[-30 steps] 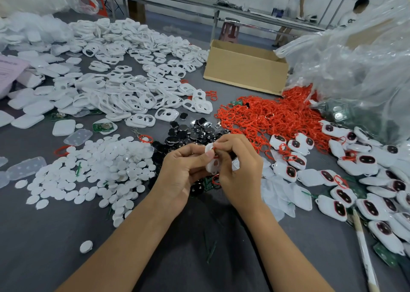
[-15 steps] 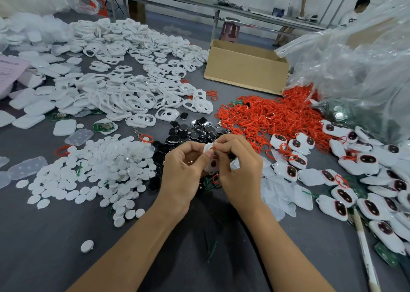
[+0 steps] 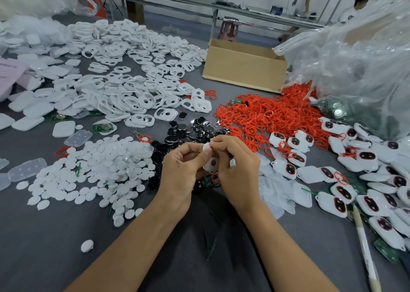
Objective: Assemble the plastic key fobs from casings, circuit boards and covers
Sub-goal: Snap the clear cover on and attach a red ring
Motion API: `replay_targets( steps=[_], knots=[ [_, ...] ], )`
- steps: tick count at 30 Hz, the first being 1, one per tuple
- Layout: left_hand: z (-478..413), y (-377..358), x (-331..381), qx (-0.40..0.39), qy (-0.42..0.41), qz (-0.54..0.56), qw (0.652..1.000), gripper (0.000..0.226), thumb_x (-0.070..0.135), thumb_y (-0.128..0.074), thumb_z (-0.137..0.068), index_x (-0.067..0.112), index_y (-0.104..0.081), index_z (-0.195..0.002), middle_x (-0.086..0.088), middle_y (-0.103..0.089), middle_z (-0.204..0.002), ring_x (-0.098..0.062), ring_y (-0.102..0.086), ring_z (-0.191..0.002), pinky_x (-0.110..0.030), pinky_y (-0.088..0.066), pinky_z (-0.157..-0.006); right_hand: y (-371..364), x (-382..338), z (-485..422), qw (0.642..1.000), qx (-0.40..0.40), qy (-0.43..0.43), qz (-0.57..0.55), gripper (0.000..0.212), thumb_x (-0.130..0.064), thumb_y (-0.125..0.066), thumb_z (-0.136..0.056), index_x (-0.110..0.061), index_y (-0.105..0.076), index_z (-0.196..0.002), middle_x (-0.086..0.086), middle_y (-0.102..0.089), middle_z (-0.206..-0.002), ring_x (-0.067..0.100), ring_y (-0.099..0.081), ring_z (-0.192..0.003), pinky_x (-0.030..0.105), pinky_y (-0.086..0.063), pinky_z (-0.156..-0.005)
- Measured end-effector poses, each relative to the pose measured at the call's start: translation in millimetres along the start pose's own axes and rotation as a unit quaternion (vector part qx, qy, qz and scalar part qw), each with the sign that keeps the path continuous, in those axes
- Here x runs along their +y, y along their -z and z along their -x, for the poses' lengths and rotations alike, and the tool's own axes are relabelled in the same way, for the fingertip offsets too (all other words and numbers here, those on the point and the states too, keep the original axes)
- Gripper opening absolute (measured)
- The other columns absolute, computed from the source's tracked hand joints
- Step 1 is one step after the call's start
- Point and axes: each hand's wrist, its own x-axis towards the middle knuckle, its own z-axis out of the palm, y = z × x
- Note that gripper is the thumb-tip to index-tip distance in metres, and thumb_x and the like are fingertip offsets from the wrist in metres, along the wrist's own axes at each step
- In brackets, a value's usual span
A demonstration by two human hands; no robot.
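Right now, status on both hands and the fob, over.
Left hand and right hand both grip one white fob casing. Round white cover pinched at its top, seating unclear. Black button pile just behind, nothing in the way.

This is a small assembly workshop or factory floor. The wide grey tabletop [image 3: 55, 236] carries loose heaps of one same part each: white casing frames [image 3: 124, 92], round white covers [image 3: 99, 169], black button pieces [image 3: 190, 129], red rings [image 3: 266, 114], and rows of finished fobs [image 3: 366, 180] on the right. A plain cardboard box [image 3: 244, 69] and a large clear plastic bag [image 3: 355, 58] stand at the far edge. Behind them runs a long metal bench [image 3: 221, 6], where another person [image 3: 355, 7] sits.
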Motion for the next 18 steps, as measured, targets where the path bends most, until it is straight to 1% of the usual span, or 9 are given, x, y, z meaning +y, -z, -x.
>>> replay_targets(
  steps=[4, 6, 9, 12, 15, 18],
  knots=[
    [0, 1, 3, -0.019, 0.034, 0.028, 0.999, 0.014, 0.015, -0.07, -0.066, 0.006, -0.066, -0.077, -0.006, -0.068, -0.066, -0.016, -0.066, -0.061, -0.025, -0.058, -0.061, 1, 0, 2, 1.0, 0.016, 0.002, 0.008, 0.026, 0.023, -0.055, -0.075, 0.001, -0.067, -0.083, 0.007, -0.069, -0.091, 0.016, -0.064, -0.085, 0.028, -0.052, -0.075],
    [-1, 1, 5, -0.024, 0.051, 0.038, 0.998, 0.018, 0.014, -0.071, -0.064, 0.004, -0.065, -0.078, -0.008, -0.068, -0.067, -0.016, -0.066, -0.06, -0.025, -0.058, -0.061, 1, 0, 3, 1.0, 0.021, 0.002, 0.009, 0.029, 0.024, -0.054, -0.074, 0.0, -0.067, -0.084, 0.006, -0.069, -0.091, 0.016, -0.065, -0.086, 0.03, -0.053, -0.075],
    [-1, 3, 8, -0.032, 0.07, 0.052, 0.996, 0.02, 0.012, -0.07, -0.064, 0.001, -0.065, -0.079, -0.01, -0.068, -0.068, -0.017, -0.066, -0.059, -0.025, -0.059, -0.063, 2, -1, 3, 1.0, 0.022, 0.003, 0.006, 0.032, 0.026, -0.054, -0.072, 0.0, -0.068, -0.084, 0.006, -0.07, -0.092, 0.017, -0.066, -0.087, 0.032, -0.054, -0.075],
    [-1, 4, 10, -0.033, 0.084, 0.07, 0.993, 0.017, 0.009, -0.07, -0.063, -0.001, -0.066, -0.077, -0.013, -0.067, -0.071, -0.019, -0.066, -0.062, -0.026, -0.059, -0.066, 2, -2, 3, 1.0, 0.017, -0.002, -0.001, 0.033, 0.026, -0.054, -0.072, 0.0, -0.069, -0.084, 0.007, -0.071, -0.094, 0.017, -0.067, -0.088, 0.032, -0.054, -0.076],
    [-2, 5, 11, -0.034, 0.106, 0.088, 0.99, 0.024, 0.008, -0.07, -0.062, -0.004, -0.065, -0.082, -0.015, -0.066, -0.077, -0.021, -0.064, -0.068, -0.024, -0.058, -0.066, 1, -2, 3, 1.0, 0.016, 0.003, -0.008, 0.033, 0.027, -0.053, -0.072, 0.0, -0.069, -0.084, 0.007, -0.071, -0.093, 0.018, -0.067, -0.087, 0.031, -0.055, -0.075],
    [0, 4, 12, -0.09, 0.137, 0.101, 0.981, 0.031, 0.013, -0.066, -0.07, -0.005, -0.064, -0.095, -0.015, -0.064, -0.085, -0.023, -0.061, -0.08, -0.027, -0.057, -0.071, 0, -2, 4, 1.0, 0.013, 0.0, -0.01, 0.036, 0.028, -0.053, -0.072, -0.001, -0.068, -0.085, 0.005, -0.07, -0.093, 0.013, -0.066, -0.088, 0.023, -0.052, -0.078]
  ],
)
